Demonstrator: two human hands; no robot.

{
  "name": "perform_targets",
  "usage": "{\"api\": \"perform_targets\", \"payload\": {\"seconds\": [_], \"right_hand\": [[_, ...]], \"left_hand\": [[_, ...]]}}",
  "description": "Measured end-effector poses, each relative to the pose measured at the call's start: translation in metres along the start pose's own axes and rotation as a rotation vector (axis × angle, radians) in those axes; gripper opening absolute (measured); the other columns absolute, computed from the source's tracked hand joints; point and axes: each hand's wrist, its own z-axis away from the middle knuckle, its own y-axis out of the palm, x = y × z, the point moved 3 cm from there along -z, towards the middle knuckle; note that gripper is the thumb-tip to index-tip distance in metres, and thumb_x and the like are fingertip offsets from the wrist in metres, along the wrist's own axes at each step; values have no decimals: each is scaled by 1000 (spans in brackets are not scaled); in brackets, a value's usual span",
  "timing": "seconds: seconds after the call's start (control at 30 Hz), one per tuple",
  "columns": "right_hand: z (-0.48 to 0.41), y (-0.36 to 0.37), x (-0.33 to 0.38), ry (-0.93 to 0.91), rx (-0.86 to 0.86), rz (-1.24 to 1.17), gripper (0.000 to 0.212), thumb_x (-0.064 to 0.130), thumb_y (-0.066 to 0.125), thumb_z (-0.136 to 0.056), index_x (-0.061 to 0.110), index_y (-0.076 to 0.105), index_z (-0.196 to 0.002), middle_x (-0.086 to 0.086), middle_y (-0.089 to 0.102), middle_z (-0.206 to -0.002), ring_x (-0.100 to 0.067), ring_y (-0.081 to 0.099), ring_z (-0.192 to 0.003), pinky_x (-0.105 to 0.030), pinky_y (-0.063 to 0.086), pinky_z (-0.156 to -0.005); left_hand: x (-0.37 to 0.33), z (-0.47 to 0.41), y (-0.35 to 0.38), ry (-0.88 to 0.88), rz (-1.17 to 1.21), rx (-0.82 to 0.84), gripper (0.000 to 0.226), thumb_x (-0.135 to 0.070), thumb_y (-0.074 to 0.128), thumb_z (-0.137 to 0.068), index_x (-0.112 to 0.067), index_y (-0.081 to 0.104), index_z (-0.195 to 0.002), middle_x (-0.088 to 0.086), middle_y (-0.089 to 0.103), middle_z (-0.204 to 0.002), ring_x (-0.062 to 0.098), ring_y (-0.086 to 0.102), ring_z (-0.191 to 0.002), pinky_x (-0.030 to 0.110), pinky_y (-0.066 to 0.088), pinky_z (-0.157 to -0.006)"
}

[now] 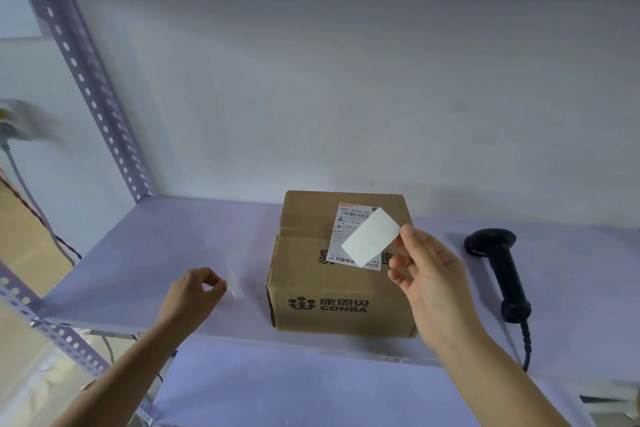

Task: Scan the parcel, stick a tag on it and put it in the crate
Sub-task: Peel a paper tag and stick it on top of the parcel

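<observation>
One stiff, light-looking box (341, 263) sits on the shelf (173, 253), best gripped by both side walls. Right hand (429, 284) pinches a flimsy tag (370, 237) over it; left hand (194, 291) pinches blurred backing, seemingly. Scanner (502, 270) lies just right.

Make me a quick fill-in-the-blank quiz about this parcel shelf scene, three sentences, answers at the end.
1. The blank white tag is held by the ____ hand.
2. The black scanner lies on the shelf to the ____ of the cardboard parcel.
3. The brand printed on the parcel's front reads ____.

Answers: right; right; CONBA
</observation>
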Motion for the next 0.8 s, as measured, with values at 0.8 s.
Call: {"api": "perform_targets", "payload": {"seconds": [0.8], "right_hand": [[9,27,5,-769,-89,742,13,42,58,-89,39,66,-79,20,64,-79,-7,57,-71,-14,45,-63]], "left_hand": [[-194,89,-45,163,759,389,27,-26,52,-96,-16,74,-85,0,79,-84,10,59,-57,22,53,-52]]}}
